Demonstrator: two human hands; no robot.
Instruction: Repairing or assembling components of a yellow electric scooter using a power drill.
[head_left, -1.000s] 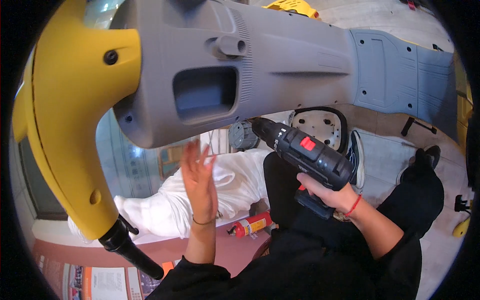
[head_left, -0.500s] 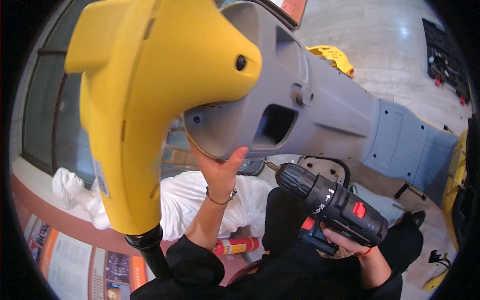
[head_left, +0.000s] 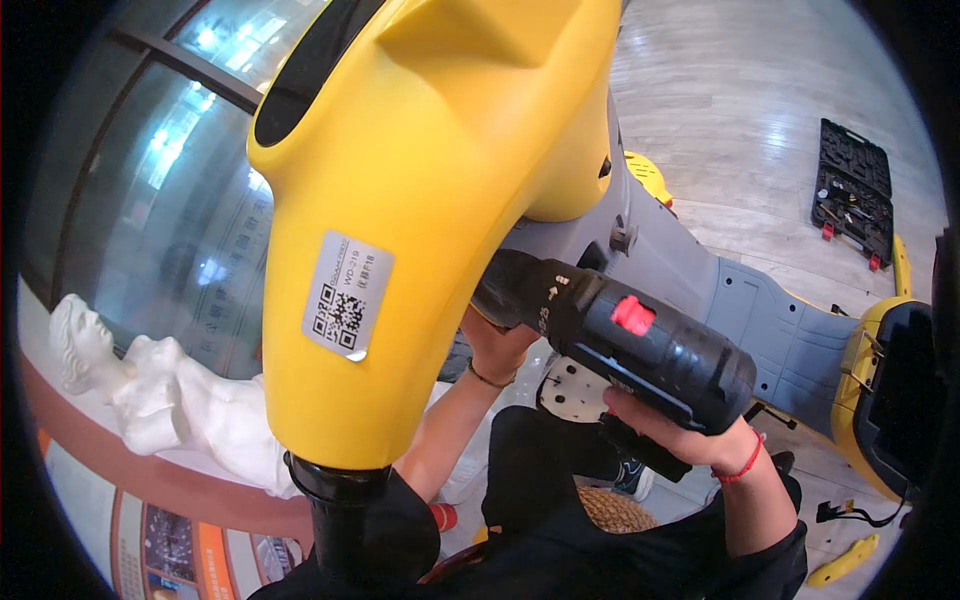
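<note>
My right hand (head_left: 665, 425) grips a black cordless drill (head_left: 655, 345) with a red switch by its handle. The drill points left, and its chuck end sits partly behind the edge of a large yellow plastic housing (head_left: 420, 200). That housing joins a grey plastic body (head_left: 655, 240) and ends below in a black tube (head_left: 340, 510). My left hand (head_left: 497, 345) is up against the underside of the grey body, below the chuck. Its fingers are hidden behind the drill and housing. The drill's bit tip and whatever it meets are also out of sight.
A white statue (head_left: 170, 390) lies along the left, beside a glass window (head_left: 170, 190). On the floor at right are an open black tool case (head_left: 852, 195) and a yellow piece (head_left: 845, 560). A blue-grey panel (head_left: 765, 320) continues the body rightward. A woven seat (head_left: 615, 510) shows below.
The drill has moved up and left, its front end now behind the yellow housing's edge. In view, the housing has shifted right and shows its labelled side. The left hand is more hidden.
</note>
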